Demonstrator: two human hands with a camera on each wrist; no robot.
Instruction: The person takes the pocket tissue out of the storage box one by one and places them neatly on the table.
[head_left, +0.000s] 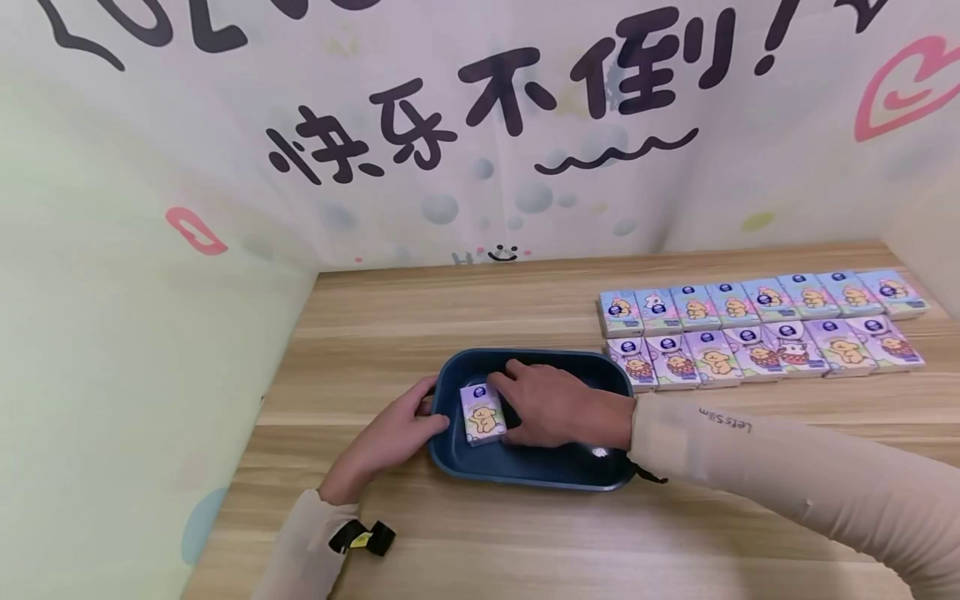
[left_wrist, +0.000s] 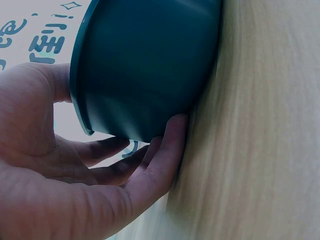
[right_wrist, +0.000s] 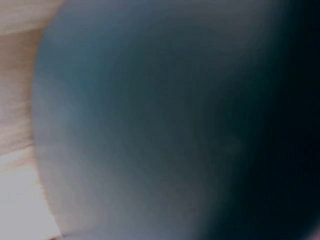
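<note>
A dark blue-green plastic basin (head_left: 517,478) sits on the wooden table. My left hand (head_left: 393,435) grips its left end, the thumb over the rim and the other fingers against the outer wall, as the left wrist view shows from the side. Inside the basin, a small purple-and-white tissue pack (head_left: 482,417) with a cartoon puppy lies near the left end. My right hand (head_left: 553,406) reaches in from the right and holds this pack by its right side, fingers at the far corner and thumb near the close one. The palm hides the basin floor below. The right wrist view is blurred.
Two rows of similar packs lie at the back right: blue packs (head_left: 696,310) behind, purple packs (head_left: 717,358) in front, close to the basin's right corner. A printed cloth (head_left: 480,192) hangs behind the table, and a pale wall (head_left: 112,333) stands at the left.
</note>
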